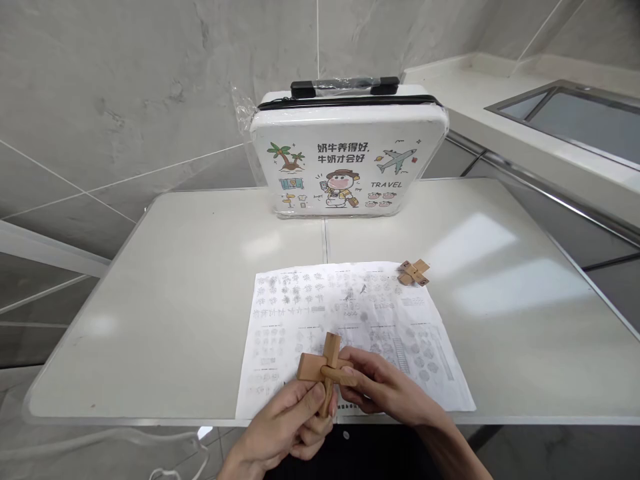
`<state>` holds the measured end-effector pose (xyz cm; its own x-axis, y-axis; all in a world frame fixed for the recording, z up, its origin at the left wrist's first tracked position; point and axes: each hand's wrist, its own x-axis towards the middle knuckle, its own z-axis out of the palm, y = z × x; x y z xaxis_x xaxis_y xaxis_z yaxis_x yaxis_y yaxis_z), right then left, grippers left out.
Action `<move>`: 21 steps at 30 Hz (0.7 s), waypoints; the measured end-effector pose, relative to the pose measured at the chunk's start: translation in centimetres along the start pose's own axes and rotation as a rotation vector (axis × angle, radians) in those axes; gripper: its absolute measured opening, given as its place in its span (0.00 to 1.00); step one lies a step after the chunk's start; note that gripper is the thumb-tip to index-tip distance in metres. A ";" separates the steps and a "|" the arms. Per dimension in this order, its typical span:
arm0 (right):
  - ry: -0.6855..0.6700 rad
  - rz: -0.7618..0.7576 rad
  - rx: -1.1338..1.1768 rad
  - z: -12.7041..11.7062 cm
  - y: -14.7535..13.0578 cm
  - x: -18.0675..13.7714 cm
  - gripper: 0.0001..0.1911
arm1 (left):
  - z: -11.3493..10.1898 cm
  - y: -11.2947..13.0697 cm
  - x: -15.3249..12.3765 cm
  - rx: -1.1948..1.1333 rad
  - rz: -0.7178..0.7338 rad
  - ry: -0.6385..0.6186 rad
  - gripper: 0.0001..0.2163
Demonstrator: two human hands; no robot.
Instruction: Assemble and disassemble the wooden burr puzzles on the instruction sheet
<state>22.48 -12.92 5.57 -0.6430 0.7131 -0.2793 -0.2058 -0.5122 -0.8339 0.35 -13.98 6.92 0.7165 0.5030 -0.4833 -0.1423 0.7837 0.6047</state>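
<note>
Both hands hold a wooden interlocking puzzle [314, 367] above the near part of a printed sheet. Its flat brown pieces cross one another, with one pointing up and one out to the left. My left hand [287, 420] pinches the lower piece between thumb and fingers. On the other side, my right hand [383, 387] grips the right-hand piece, its fingertips partly hidden behind the wood. The paper sheet [280, 313] carries rows of small diagrams. At its far right corner rests a second wooden puzzle [414, 272], cross-shaped with dark marks.
A white suitcase [305, 133] with cartoon prints and a plastic wrap stands at the back of the white folding table [165, 287]. A counter with a sink [575, 113] is at the right. A grey wall [150, 80] rises behind. A white cable [125, 437] hangs at the lower left.
</note>
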 end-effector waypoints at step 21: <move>0.497 -0.121 0.346 -4.1 -0.5 0.5 0.20 | -3.8 0.8 0.2 0.499 0.372 0.818 0.24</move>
<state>25.27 -10.30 3.90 -0.1966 0.8711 -0.4499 -0.5372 -0.4796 -0.6938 -2.19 -11.87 4.85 -0.0260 0.9238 -0.3820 0.1731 0.3805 0.9084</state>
